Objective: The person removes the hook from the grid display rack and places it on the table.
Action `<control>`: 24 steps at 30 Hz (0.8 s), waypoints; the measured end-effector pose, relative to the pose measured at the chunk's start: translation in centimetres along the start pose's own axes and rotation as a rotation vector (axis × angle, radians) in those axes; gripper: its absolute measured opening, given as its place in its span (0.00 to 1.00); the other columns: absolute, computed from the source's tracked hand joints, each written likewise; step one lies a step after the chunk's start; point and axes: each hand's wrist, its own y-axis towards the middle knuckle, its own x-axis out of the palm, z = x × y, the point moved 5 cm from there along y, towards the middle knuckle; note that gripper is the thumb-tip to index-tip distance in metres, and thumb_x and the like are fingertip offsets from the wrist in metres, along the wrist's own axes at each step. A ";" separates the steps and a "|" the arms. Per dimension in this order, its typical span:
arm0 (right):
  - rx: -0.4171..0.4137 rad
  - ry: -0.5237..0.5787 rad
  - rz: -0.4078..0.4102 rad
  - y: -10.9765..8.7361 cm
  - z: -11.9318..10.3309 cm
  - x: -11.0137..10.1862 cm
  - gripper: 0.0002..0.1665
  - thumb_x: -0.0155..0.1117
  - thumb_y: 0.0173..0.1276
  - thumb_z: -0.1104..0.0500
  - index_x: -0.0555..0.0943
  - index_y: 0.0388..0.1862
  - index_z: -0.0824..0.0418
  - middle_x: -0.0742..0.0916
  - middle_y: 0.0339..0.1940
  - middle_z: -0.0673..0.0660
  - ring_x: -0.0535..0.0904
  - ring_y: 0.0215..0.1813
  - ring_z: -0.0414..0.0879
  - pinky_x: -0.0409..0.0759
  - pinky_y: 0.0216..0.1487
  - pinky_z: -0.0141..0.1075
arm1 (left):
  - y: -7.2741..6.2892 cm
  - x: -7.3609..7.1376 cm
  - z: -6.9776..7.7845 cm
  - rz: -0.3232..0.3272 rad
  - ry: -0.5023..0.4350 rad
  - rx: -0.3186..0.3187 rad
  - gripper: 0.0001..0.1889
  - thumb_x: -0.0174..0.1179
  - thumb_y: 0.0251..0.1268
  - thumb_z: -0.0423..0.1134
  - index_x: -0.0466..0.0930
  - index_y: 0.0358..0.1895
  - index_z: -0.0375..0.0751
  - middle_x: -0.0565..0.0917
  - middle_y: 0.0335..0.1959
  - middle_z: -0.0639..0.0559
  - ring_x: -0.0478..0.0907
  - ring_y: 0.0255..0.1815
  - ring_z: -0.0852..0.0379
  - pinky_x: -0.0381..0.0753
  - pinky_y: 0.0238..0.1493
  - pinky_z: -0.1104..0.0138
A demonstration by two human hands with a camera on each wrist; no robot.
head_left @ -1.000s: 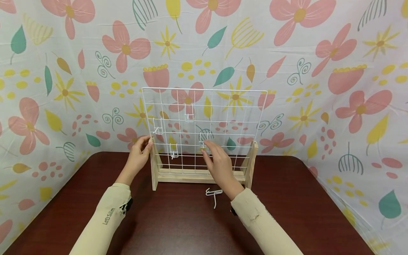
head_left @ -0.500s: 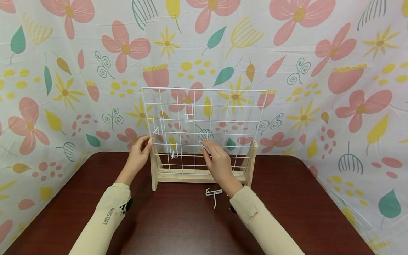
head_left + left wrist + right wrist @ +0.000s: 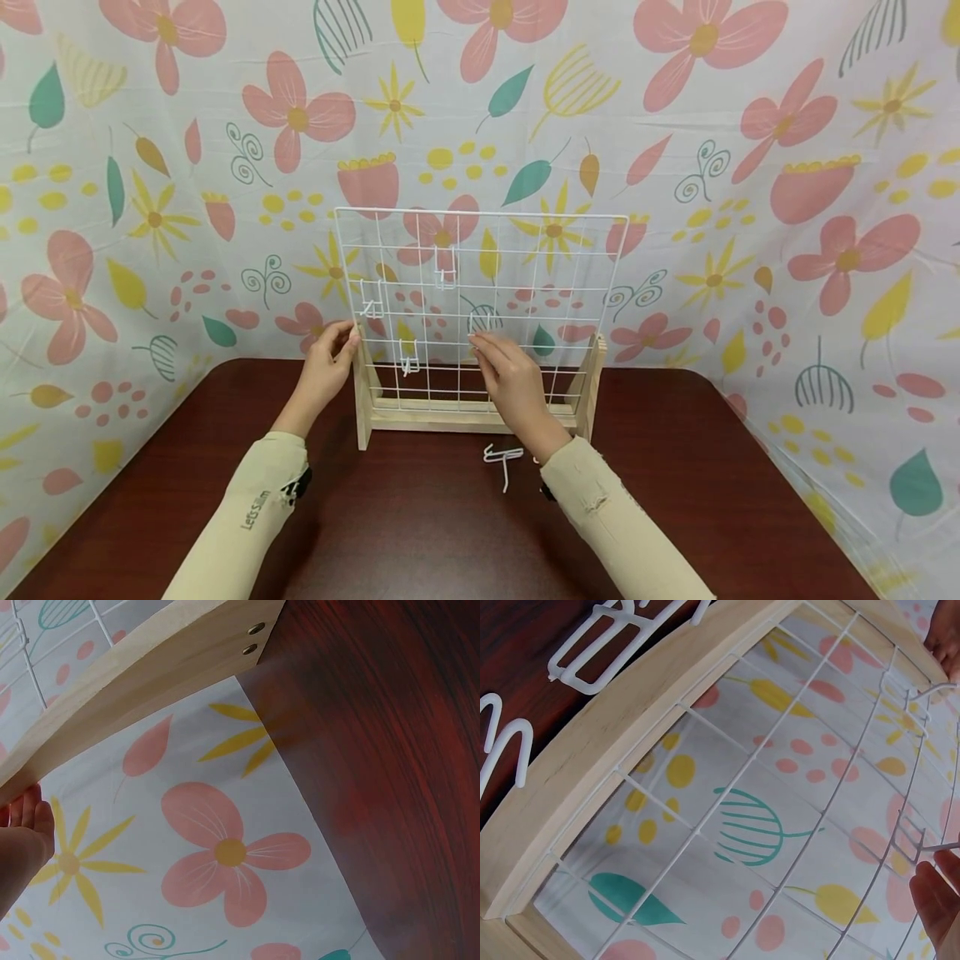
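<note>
A white wire grid panel (image 3: 513, 287) stands upright in a light wooden stand (image 3: 450, 423). At the stand's left upright, my left hand (image 3: 330, 354) grips the top end by the panel's edge; in the left wrist view only part of that hand (image 3: 26, 825) shows below the wood. My right hand (image 3: 517, 387) pinches a white wire hook (image 3: 911, 838) at the lower middle of the grid, mostly covered by the fingers in the head view. Three other white hooks hang on the panel: an upper one (image 3: 446, 268), a left one (image 3: 372, 302) and a lower one (image 3: 408, 358).
On the dark red table (image 3: 420, 517), a loose white hook (image 3: 504, 456) lies in front of the stand. Another hook (image 3: 506, 746) lies beside it, mostly hidden by the right wrist in the head view. A floral cloth (image 3: 480, 108) hangs behind.
My right fingers have closed in around the hook and moved slightly left and down. The left hand stays at the upright.
</note>
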 end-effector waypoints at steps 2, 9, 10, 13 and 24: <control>-0.002 0.001 -0.006 0.0 0.0 0.0 0.13 0.69 0.60 0.69 0.86 0.45 0.66 0.87 0.45 0.60 0.83 0.46 0.52 0.82 0.47 0.40 | 0.0 0.0 -0.2 0.003 -0.008 -0.001 0.18 0.48 0.73 0.28 0.66 0.60 0.18 0.74 0.51 0.26 0.73 0.52 0.40 0.70 0.45 0.81; 0.000 -0.002 -0.023 0.1 0.0 0.0 0.13 0.68 0.62 0.68 0.86 0.47 0.65 0.87 0.45 0.59 0.83 0.46 0.51 0.82 0.47 0.39 | 0.1 0.1 -0.5 -0.003 -0.016 -0.003 0.18 0.47 0.73 0.27 0.65 0.61 0.17 0.74 0.51 0.25 0.72 0.51 0.39 0.68 0.43 0.85; 0.000 -0.001 -0.024 0.1 0.1 -0.1 0.13 0.68 0.62 0.68 0.86 0.47 0.65 0.87 0.45 0.59 0.83 0.46 0.51 0.82 0.47 0.39 | 0.2 0.2 -0.6 -0.004 -0.012 -0.001 0.18 0.47 0.73 0.26 0.65 0.60 0.17 0.74 0.51 0.25 0.72 0.51 0.39 0.69 0.43 0.84; -0.003 0.004 -0.021 0.2 0.0 -0.1 0.13 0.68 0.63 0.67 0.86 0.47 0.64 0.87 0.45 0.59 0.83 0.46 0.51 0.82 0.47 0.39 | 0.6 0.3 -1.8 -0.005 -0.020 0.001 0.18 0.47 0.74 0.27 0.65 0.61 0.19 0.74 0.52 0.26 0.72 0.52 0.40 0.69 0.44 0.84; -0.020 0.031 0.007 0.6 -0.2 -0.5 0.14 0.68 0.62 0.67 0.85 0.47 0.64 0.87 0.46 0.58 0.83 0.46 0.51 0.82 0.47 0.40 | 1.6 0.5 -4.7 0.018 -0.024 0.045 0.18 0.49 0.74 0.33 0.68 0.62 0.26 0.76 0.52 0.31 0.73 0.52 0.45 0.71 0.47 0.82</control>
